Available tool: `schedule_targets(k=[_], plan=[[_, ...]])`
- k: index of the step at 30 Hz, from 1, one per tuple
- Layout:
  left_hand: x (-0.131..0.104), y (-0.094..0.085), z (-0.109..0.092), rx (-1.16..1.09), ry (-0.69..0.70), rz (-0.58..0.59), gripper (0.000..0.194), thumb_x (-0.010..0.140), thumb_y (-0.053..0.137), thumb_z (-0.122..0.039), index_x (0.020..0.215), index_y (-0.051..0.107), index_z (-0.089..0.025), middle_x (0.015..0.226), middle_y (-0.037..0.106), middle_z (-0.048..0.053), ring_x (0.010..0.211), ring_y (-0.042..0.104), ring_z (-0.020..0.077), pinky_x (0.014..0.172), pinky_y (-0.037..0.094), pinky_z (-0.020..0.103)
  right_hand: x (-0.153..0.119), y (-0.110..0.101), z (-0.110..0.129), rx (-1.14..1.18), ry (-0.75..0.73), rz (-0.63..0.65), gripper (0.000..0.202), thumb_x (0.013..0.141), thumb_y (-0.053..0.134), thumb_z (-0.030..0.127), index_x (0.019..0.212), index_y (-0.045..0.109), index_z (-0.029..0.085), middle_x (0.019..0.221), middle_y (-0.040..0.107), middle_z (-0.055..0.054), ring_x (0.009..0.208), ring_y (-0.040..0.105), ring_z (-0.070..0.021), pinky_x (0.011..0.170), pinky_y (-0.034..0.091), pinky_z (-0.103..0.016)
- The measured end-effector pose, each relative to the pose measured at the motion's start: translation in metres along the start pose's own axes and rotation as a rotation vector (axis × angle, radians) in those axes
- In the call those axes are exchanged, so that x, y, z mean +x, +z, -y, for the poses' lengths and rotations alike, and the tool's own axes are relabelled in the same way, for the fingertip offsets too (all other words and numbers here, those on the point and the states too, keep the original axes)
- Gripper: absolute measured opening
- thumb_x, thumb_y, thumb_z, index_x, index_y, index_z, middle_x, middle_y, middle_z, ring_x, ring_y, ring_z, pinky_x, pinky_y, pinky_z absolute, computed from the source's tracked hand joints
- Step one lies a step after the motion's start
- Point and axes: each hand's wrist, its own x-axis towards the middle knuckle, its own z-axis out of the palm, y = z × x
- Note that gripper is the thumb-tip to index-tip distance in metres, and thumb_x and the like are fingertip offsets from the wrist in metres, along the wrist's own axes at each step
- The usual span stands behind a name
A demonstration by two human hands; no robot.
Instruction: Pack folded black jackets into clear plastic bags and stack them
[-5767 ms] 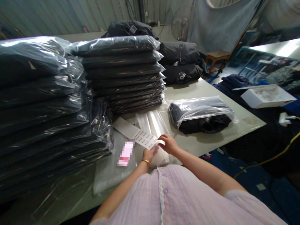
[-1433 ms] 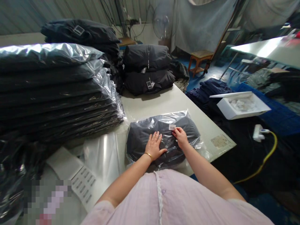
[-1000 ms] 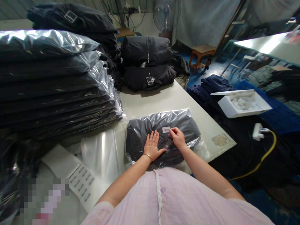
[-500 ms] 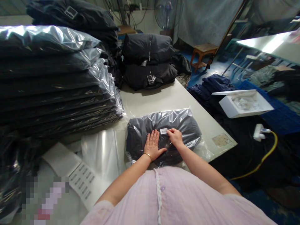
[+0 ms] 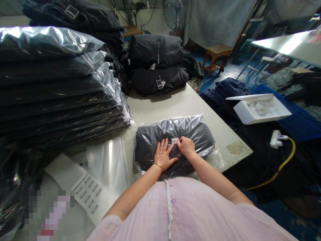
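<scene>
A dark folded garment in a clear plastic bag [image 5: 198, 130] lies on the table in front of me. My left hand [image 5: 163, 156] rests flat on the bag with its fingers spread, the index finger reaching to the edge of a small white barcode sticker [image 5: 175, 140]. My right hand [image 5: 186, 146] is closed in a pinch at the sticker's right edge. The sticker is on or just over the middle of the bag. A sheet of barcode stickers [image 5: 87, 194] lies on the table to the left.
A tall stack of bagged dark garments [image 5: 55, 77] stands on the left. Folded black jackets [image 5: 156, 50] are piled at the back of the pale table [image 5: 160, 105]. Flat clear bags [image 5: 110, 160] lie near the sticker sheet. On the right are an open white box [image 5: 260, 108] and a yellow cable [image 5: 286, 164].
My left index finger has spread away from the other fingers toward the sticker. My right hand has curled a little more at the sticker's edge. The bag stays in place.
</scene>
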Motion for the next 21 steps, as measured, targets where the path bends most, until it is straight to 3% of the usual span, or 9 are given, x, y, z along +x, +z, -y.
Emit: schedule_targets(k=[6, 10, 13, 17, 21], plan=[[0.002, -0.012, -0.001, -0.041, -0.02, 0.045, 0.091, 0.072, 0.059, -0.072, 0.149, 0.032, -0.033, 0.163, 0.011, 0.006, 0.148, 0.012, 0.0323, 0.12, 0.01, 0.055, 0.002, -0.012, -0.003, -0.152, -0.153, -0.065, 0.022, 0.087, 0.057, 0.037, 0.096, 0.066, 0.02, 0.094, 0.07, -0.013, 0.09, 0.065, -0.026, 0.081, 0.047, -0.035], [0.01, -0.022, -0.005, -0.048, 0.032, -0.029, 0.088, 0.082, 0.047, -0.071, 0.153, 0.025, -0.023, 0.163, 0.011, 0.009, 0.149, 0.009, 0.0282, 0.121, 0.01, 0.05, -0.003, -0.011, -0.011, -0.078, -0.566, -0.034, 0.032, 0.091, 0.047, 0.021, 0.119, 0.064, 0.019, 0.124, 0.064, -0.014, 0.124, 0.051, -0.0277, 0.104, 0.037, -0.042], [0.02, -0.02, -0.002, -0.045, 0.076, 0.043, 0.08, 0.09, 0.035, -0.064, 0.153, 0.023, -0.016, 0.16, 0.022, 0.012, 0.148, 0.016, 0.0246, 0.121, 0.013, 0.047, -0.006, -0.002, -0.018, -0.056, -0.739, 0.049, 0.049, 0.093, 0.045, 0.026, 0.141, 0.048, 0.02, 0.148, 0.045, -0.009, 0.142, 0.031, -0.0248, 0.116, 0.024, -0.045], [0.02, -0.018, 0.021, -0.01, 0.121, 0.105, 0.077, 0.091, 0.034, -0.063, 0.153, 0.024, -0.018, 0.159, 0.025, 0.009, 0.148, 0.019, 0.0219, 0.121, 0.014, 0.044, -0.002, -0.001, -0.038, -0.077, -0.735, 0.091, 0.061, 0.096, 0.041, 0.047, 0.15, 0.034, 0.019, 0.157, 0.029, -0.008, 0.147, 0.02, -0.0225, 0.12, 0.017, -0.043], [-0.004, -0.023, 0.063, 0.099, -0.152, 0.008, 0.085, 0.087, 0.04, -0.067, 0.153, 0.026, -0.016, 0.16, 0.02, 0.013, 0.149, 0.013, 0.0278, 0.121, 0.007, 0.049, 0.011, -0.014, -0.077, -0.109, -0.504, 0.016, 0.065, 0.094, 0.042, 0.056, 0.15, 0.033, 0.026, 0.159, 0.023, -0.003, 0.148, 0.011, -0.0257, 0.12, 0.008, -0.049]])
